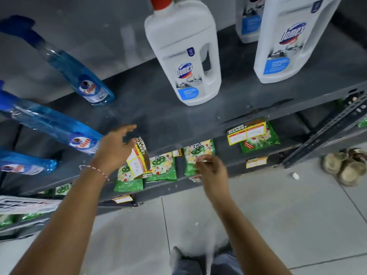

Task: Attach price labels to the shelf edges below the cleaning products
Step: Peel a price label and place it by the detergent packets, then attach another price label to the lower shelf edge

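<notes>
A yellow price label [138, 159] is hanging in front of the shelf edge [178, 143], pinched by the left hand [113, 149], with its other fingers spread. The right hand [210, 167] is hovering nearby, fingertips pressed on something small I cannot make out. Judging from the label already stuck [246, 132], pressing it flat and level below the blue spray bottles [59, 126] would serve best.

The shelf [158, 108] is dark grey. The spray bottles [83, 80] are blue. The big bottles [184, 56] are white. The price labels [246, 132] are yellow and red. The packets [162, 167] are green.
</notes>
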A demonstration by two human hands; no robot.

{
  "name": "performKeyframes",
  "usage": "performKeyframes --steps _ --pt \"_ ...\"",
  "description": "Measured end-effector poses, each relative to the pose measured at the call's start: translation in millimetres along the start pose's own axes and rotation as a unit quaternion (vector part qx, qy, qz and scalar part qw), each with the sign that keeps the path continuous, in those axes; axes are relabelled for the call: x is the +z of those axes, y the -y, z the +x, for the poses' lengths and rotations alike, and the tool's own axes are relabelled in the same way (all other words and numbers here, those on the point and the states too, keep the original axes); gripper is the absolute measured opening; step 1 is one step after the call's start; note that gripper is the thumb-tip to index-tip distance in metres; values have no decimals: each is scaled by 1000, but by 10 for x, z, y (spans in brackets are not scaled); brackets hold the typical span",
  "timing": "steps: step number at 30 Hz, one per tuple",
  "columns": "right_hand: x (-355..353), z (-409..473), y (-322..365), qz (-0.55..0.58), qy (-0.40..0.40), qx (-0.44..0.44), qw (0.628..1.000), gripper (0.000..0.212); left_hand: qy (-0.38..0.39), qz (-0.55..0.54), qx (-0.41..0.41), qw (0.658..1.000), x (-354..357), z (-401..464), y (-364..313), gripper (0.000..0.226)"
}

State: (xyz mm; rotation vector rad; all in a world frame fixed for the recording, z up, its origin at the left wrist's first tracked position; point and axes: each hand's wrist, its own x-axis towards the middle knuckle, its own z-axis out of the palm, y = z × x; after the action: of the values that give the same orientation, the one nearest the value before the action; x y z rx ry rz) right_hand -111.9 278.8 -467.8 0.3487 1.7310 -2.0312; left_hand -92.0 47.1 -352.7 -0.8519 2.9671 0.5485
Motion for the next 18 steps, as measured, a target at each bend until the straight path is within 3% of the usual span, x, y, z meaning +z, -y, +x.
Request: performKeyframes --steps 3,5,12,18 --pt "543 -181 -72 12 135 44 990 13 32 -41 -2 999 -19 10 191 34" --pt "812 -239 -65 -27 168 45 984 35 15 -70 13 997 -12 -16 251 23" --pt "1233 -436 -73 -107 110 -95 984 9 -19 -228 -9 973 -103 -436 652 16" --pt "1870 -773 -320 -313 133 -238 910 19 -58 -217 -52 973 -272 -933 1606 10"
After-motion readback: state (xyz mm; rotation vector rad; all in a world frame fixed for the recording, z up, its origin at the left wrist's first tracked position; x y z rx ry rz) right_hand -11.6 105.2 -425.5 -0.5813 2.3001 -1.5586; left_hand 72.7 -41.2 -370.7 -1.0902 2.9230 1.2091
